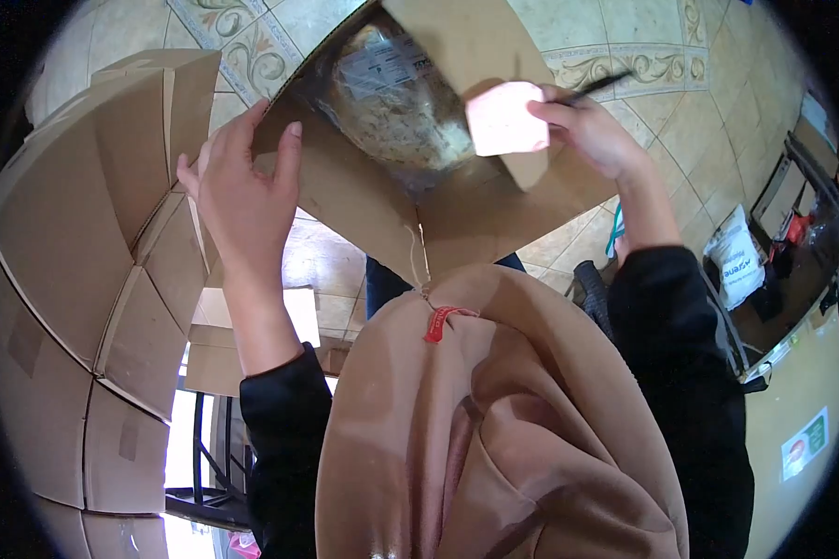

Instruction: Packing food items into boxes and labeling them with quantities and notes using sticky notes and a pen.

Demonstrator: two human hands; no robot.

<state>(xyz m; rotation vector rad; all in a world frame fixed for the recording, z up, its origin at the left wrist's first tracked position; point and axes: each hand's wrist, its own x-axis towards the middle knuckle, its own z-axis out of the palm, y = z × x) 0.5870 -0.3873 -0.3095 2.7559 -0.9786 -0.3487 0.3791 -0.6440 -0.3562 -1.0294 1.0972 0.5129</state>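
My left hand (245,168) is at the left rim of an open cardboard box (363,216), its thumb over the inner side and its fingers toward the outside. Inside the box lies a clear plastic bag (398,119) of something pale and brownish, with a printed label (384,66) that bears writing. I cannot tell what the bag contains. Over the right part of the box, my right hand (594,133) pinches a pale pink paper slip (509,119). A dark pen (601,85) is held in the same hand, pointing up and right. A raised flap (482,42) lies behind the slip.
Stacked cardboard boxes (49,279) rise along the left. At right, a dark open container (776,279) holds a white printed bag (736,258) and red items. Tiled floor (671,140) shows around the box. A brown head covering (496,419) fills the lower middle.
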